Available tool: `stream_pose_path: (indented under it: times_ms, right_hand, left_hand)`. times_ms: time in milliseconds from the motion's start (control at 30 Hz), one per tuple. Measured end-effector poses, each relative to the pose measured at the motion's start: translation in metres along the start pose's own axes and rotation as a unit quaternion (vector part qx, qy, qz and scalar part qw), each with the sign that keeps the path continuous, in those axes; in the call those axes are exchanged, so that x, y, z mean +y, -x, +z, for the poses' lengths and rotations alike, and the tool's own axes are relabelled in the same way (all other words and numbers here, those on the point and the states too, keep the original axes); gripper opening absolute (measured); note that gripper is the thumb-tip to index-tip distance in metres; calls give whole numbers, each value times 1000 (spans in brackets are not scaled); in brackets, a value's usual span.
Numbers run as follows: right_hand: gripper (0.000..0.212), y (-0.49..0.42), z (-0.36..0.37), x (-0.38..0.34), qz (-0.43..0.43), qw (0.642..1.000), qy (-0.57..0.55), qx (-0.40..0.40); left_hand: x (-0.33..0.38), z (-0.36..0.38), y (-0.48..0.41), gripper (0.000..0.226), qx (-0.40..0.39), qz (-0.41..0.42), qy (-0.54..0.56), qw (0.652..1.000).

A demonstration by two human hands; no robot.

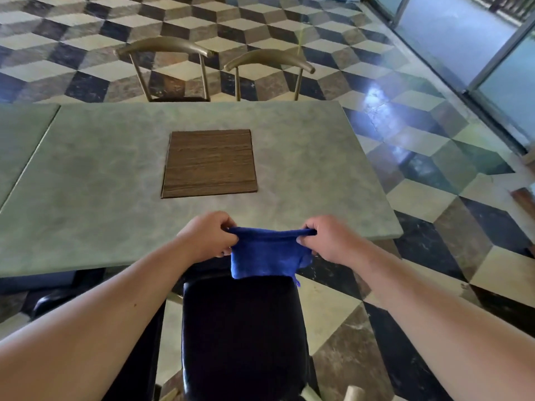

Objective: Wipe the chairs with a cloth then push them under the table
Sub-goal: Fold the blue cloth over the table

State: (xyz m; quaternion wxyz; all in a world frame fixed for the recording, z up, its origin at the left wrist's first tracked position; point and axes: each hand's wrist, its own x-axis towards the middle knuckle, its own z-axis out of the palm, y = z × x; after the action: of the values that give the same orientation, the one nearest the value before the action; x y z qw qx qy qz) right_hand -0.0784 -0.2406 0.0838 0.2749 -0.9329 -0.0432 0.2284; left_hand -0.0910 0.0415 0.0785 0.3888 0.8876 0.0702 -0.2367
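Head view, looking down past two bare forearms. Both hands hold a blue cloth (267,256) stretched between them above the near edge of a table (86,183). The left hand (207,237) pinches the cloth's upper left corner, fingers curled closed around it. The right hand (330,238) pinches the upper right corner the same way. The top edge of the cloth runs taut from hand to hand, and the rest hangs down as a folded square.

Directly under the cloth is a chair (243,337) with a black padded seat, pulled out from the table toward the viewer. The cloth's lower edge hangs just at the far end of the seat; whether it touches cannot be told. A second dark seat (55,302) shows at the left, partly under the table.

The table has a pale grey-green marbled top with a square brown wood-grain inset (209,163) in the middle. On the far side stand two more chairs with curved brass-coloured backs on thin metal posts: one at left (163,47), one at right (269,60), both close against the table's far edge.

The floor (434,198) is tiled in a black, grey and cream cube pattern. Glass doors (477,39) line the upper right.
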Motion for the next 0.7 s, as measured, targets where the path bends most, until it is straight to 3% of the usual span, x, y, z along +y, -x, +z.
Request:
stream_pose_path:
  times_ms: [100, 200, 267, 333, 433, 567, 700]
  right_hand:
    - [22, -42, -18, 20, 28, 999, -44, 12]
    - [10, -94, -26, 35, 55, 988, -88, 115]
    - [47, -120, -16, 49, 63, 984, -42, 162]
    - [67, -131, 7, 63, 21, 995, 56, 83]
    - [73, -142, 44, 84, -36, 972, 229, -46]
    - [69, -149, 64, 99, -42, 958, 271, -84]
    - [70, -143, 66, 102, -52, 959, 270, -66]
  left_hand:
    - [30, 15, -46, 17, 46, -16, 40, 998]
    - [54, 31, -94, 22, 145, -31, 60, 987]
    - [55, 51, -116, 49, 170, -24, -48, 984]
    - [46, 80, -130, 75, 84, 17, -224, 971]
    - [26, 114, -146, 92, -42, 68, -424, 902]
    - [10, 129, -156, 91, -71, 52, -442, 893]
    - [9, 129, -150, 91, -59, 58, -433, 898]
